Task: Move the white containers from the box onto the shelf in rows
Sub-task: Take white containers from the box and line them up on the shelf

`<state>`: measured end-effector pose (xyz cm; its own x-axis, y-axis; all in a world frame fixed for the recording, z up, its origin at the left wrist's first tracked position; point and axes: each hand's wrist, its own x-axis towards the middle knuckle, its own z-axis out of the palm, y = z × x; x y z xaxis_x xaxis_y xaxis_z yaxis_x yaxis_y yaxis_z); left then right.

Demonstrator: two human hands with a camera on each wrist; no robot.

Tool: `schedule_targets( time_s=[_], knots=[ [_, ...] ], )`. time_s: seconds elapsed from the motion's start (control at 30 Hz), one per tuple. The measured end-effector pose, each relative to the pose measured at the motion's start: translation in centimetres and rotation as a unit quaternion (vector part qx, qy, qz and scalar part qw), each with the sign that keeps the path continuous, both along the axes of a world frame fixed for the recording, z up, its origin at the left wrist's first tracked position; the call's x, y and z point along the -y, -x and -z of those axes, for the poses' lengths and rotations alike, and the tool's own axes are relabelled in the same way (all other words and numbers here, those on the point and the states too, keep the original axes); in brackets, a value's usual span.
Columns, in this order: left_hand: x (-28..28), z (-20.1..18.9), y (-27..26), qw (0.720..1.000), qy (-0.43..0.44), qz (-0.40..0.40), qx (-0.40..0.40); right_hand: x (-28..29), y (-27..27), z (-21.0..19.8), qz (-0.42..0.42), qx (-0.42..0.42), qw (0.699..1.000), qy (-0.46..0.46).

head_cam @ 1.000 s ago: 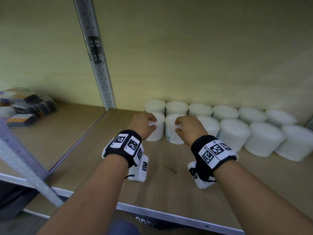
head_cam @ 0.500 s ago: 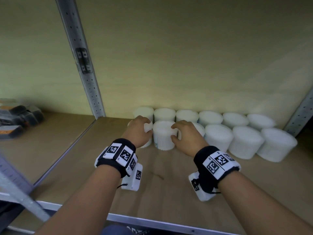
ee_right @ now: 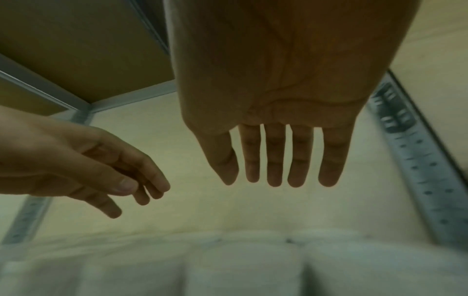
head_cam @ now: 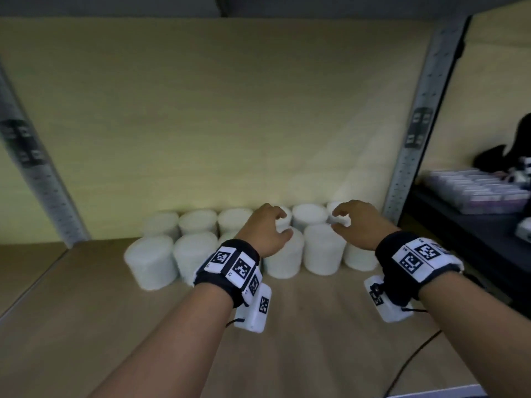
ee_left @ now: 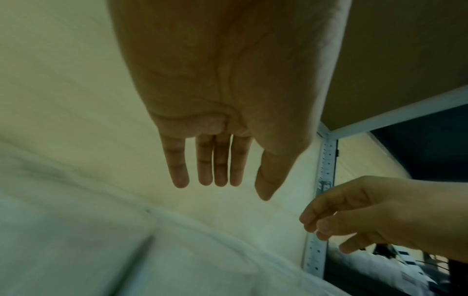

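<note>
Left grip: our left hand (head_cam: 265, 229) hangs above the containers with nothing in it; from the left wrist view (ee_left: 228, 96) the fingers (ee_left: 220, 160) run straight and slightly spread, the thumb apart from them.
Right grip: our right hand (head_cam: 357, 225) is likewise empty, held wide and relaxed; the right wrist view (ee_right: 278, 80) shows its fingers (ee_right: 274, 156) straight with small gaps between them.
White containers: the white containers (head_cam: 323, 249) stand upright on the shelf (head_cam: 86, 326) in two rows against the back wall, directly under and just ahead of both grips.
Under the left grip: the fourth container of the front row (head_cam: 284, 259) sits just below our left palm; whether the thumb touches its top we cannot tell.
Under the right grip: the rightmost front container (head_cam: 359, 259) lies partly behind our right hand, and the end of the back row shows past the fingertips.
Left of the grips: two front-row containers (head_cam: 150, 262) stand well to the left of our left hand, touching each other.
Between the grips: one front container and one back container (head_cam: 309, 215) show in the gap between our hands.
Right of the grips: a perforated metal upright (head_cam: 413, 145) rises just beyond our right hand, and a dark neighbouring shelf with a clear compartment case (head_cam: 474, 191) lies further right.
Wrists: both carry black bands with printed markers (head_cam: 231, 262).
</note>
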<state>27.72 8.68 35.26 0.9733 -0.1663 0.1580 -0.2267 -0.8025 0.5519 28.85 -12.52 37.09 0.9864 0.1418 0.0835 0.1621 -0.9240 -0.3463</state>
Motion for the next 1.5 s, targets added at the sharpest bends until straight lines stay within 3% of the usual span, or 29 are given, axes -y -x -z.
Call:
schedule_targets(
  time_s=[0.17,0.4,1.0,1.5],
  knots=[
    [5.5,1.0,-2.0,0.998,-0.032,0.034,-0.036,5.3,-1.6,0.4,0.051,-0.034,0.998,0.011],
    [9.6,2.6,-4.2,0.993,-0.099,0.03,-0.055,7.3,-3.6,3.1,0.075,-0.083,0.993,0.035],
    [9.7,4.1,-4.8,0.992,-0.117,0.025,-0.03,6.7,-4.4,3.8,0.063,-0.071,0.991,0.094],
    [9.7,4.4,-4.8,0.994,-0.104,0.024,-0.019,6.6,-4.7,3.8,0.046,-0.114,0.99,0.067]
  ],
)
